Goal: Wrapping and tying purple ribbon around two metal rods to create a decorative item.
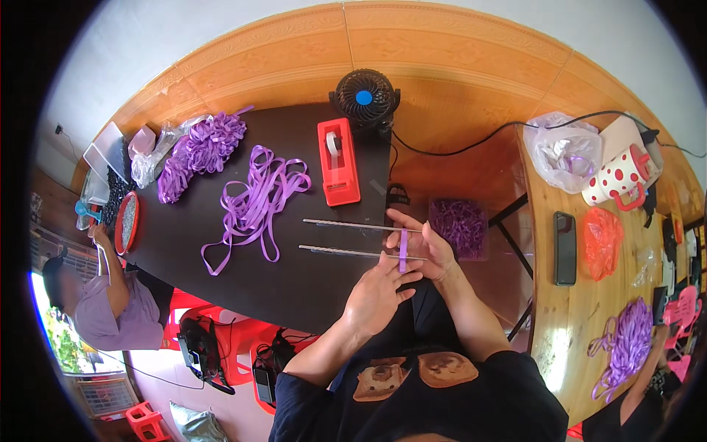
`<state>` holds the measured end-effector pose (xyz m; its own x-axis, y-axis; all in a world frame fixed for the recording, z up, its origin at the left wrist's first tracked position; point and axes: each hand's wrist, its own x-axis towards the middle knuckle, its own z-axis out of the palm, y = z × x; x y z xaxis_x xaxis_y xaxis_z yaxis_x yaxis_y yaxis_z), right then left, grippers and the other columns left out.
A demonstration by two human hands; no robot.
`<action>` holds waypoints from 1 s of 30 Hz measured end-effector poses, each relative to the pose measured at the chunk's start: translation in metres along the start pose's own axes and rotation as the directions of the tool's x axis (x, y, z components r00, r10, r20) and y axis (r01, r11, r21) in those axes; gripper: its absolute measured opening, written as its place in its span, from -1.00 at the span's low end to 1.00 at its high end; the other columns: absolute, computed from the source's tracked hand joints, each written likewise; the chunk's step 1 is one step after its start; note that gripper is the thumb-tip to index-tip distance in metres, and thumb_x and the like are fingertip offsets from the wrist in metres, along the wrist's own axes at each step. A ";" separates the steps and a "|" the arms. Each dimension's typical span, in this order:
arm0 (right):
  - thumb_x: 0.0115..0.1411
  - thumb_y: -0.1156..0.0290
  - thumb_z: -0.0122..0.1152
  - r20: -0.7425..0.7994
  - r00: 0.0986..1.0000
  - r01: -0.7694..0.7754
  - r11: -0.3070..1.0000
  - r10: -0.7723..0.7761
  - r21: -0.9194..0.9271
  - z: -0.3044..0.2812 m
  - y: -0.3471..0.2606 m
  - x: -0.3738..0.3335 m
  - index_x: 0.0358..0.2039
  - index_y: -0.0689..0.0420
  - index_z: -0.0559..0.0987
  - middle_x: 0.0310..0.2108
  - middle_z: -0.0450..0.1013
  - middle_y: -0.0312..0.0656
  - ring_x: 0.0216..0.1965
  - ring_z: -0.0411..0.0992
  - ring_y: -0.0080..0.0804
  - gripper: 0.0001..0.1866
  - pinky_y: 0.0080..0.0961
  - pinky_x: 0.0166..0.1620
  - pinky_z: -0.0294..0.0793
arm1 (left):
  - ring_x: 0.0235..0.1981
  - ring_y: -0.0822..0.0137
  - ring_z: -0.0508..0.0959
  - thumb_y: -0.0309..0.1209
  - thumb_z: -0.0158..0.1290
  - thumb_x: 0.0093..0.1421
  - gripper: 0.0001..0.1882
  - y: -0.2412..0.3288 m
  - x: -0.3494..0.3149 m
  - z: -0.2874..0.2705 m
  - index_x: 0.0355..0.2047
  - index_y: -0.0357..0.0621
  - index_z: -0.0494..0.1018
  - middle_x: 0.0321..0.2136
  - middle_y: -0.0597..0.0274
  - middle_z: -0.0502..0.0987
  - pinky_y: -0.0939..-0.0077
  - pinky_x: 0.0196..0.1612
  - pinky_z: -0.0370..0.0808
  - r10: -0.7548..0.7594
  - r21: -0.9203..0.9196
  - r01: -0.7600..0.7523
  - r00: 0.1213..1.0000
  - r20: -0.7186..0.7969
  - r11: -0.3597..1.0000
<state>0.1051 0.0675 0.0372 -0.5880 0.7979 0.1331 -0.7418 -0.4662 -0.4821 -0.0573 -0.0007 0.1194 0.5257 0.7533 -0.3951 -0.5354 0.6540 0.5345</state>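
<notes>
Two thin metal rods (346,252) lie side by side, reaching past the dark table's right edge. A short strip of purple ribbon (403,252) spans both near their free ends. My left hand (374,296) is below the rods, with its thumb and fingertips at the ribbon's lower end, apparently gripping it. Its other fingers reach right. My right hand (438,254) is at the rod ends, thumb and fingers apart, some fingers behind the ribbon. The ribbon's back side is hidden. A loose tangle of purple ribbon (264,193) lies left of the rods.
A red tape dispenser (339,162) and a black fan (364,99) stand at the dark table's far side, beside a ribbon heap (202,155). Below the right edge is a bin of purple ribbon (458,227). A wooden table (549,324) holds a phone (565,249). Another person (118,309) sits left.
</notes>
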 end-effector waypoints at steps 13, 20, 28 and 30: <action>0.22 0.06 0.11 -0.210 0.977 0.014 0.998 -0.025 -0.053 0.010 -0.010 -0.011 0.27 0.11 0.13 -0.17 0.44 0.00 -0.08 0.42 -0.22 -0.29 -0.26 -0.02 0.43 | 0.04 0.26 0.34 0.08 -0.35 0.34 -0.40 -0.001 0.000 0.000 0.08 -0.16 0.27 0.06 0.14 0.36 0.35 0.03 0.22 -0.005 -0.001 0.005 1.000 0.009 1.000; 0.17 0.14 0.16 -0.175 0.983 0.021 0.990 -0.045 -0.137 0.014 -0.017 -0.015 0.26 0.17 0.12 -0.07 0.42 0.05 0.00 0.40 -0.13 -0.26 -0.20 0.07 0.37 | 0.04 0.26 0.34 0.08 -0.33 0.33 -0.40 0.000 0.000 0.001 0.10 -0.16 0.26 0.07 0.14 0.36 0.35 0.02 0.23 -0.010 0.012 0.010 1.000 0.004 1.000; 0.16 0.37 0.18 -0.245 0.963 0.045 0.966 -0.109 -0.254 0.013 -0.016 -0.025 0.21 0.16 0.21 -0.25 0.48 -0.06 -0.13 0.45 -0.30 -0.38 -0.38 0.02 0.36 | 0.02 0.27 0.34 0.08 -0.30 0.33 -0.43 0.000 0.000 0.001 0.11 -0.07 0.26 0.04 0.17 0.38 0.34 0.01 0.20 -0.007 0.019 0.007 1.000 0.013 1.000; 0.12 0.55 0.17 -0.243 0.958 0.069 0.948 -0.149 -0.309 0.010 -0.016 -0.027 0.17 0.18 0.26 -0.33 0.49 -0.11 -0.21 0.47 -0.36 -0.42 -0.44 -0.04 0.37 | 0.04 0.26 0.34 0.08 -0.33 0.33 -0.40 -0.001 0.001 -0.001 0.11 -0.16 0.25 0.07 0.14 0.36 0.35 0.02 0.23 0.000 0.022 0.000 1.000 0.005 1.000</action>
<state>0.1296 0.0496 0.0495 -0.3744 0.9272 -0.0107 -0.6444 -0.2685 -0.7160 -0.0572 -0.0006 0.1180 0.5295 0.7527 -0.3914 -0.5206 0.6525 0.5507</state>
